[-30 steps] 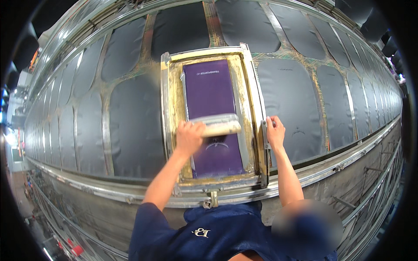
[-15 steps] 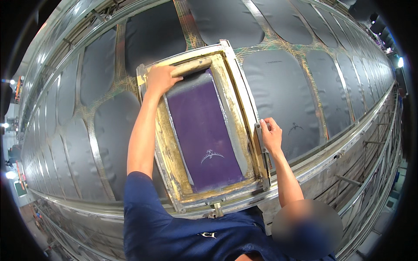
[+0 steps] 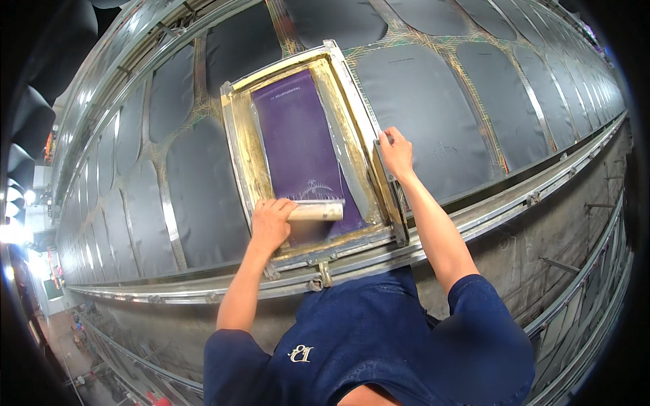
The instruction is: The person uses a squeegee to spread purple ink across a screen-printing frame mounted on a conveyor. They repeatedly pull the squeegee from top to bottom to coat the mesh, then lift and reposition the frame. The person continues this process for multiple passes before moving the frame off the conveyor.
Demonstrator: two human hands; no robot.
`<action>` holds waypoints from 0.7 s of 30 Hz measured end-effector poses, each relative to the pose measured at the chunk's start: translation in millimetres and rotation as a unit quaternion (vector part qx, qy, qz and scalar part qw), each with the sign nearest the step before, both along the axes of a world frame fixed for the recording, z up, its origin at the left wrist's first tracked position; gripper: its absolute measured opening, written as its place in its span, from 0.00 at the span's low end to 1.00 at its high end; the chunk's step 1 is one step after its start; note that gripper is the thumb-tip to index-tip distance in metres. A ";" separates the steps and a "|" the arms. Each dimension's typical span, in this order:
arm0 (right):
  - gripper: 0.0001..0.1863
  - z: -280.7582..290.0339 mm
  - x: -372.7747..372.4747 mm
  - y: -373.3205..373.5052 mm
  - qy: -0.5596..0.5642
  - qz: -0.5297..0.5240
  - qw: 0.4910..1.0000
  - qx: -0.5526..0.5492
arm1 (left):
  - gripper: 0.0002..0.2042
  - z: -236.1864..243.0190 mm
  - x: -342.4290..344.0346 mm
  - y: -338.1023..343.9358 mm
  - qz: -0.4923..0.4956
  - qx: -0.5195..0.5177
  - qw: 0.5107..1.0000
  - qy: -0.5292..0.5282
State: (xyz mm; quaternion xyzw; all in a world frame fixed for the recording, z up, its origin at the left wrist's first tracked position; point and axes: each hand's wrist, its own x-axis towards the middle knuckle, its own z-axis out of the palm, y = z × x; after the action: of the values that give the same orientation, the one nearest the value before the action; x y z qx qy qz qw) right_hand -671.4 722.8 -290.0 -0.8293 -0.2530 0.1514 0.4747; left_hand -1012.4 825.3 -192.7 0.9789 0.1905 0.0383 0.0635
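A screen printing frame (image 3: 238,155) with yellowed, ink-stained inner edges lies on the long table. Its mesh (image 3: 296,135) is purple and carries a small arched design near the close end. My left hand (image 3: 273,222) is closed around one end of a squeegee (image 3: 317,211), which lies across the lower part of the mesh and covers part of the design. At the frame's right side, my right hand (image 3: 395,150) has its fingers bent against a metal bracket on the outer edge. What the right fingertips grip is partly hidden.
Dark grey rounded panels (image 3: 413,101) lie in rows on both sides of the frame, with ink-streaked strips between them. A metal rail (image 3: 467,199) runs along the table's near edge, and a clamp (image 3: 325,273) sits on it below the frame.
My left hand has drawn the squeegee from the frame's far end toward me, baring the upper mesh. My right hand stays at the frame's right edge.
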 end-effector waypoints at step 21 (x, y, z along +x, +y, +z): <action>0.16 27.4 0.0 -1.8 0.065 0.018 0.997 -0.031 | 0.15 11.6 100.7 50.9 -0.285 -0.029 0.957 0.036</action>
State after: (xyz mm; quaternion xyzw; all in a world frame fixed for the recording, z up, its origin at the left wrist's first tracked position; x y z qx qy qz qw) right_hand -671.4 721.0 -262.6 -0.8273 -0.2316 0.2210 0.4616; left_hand -911.7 876.2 -181.1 0.9910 -0.0933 -0.0227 0.0935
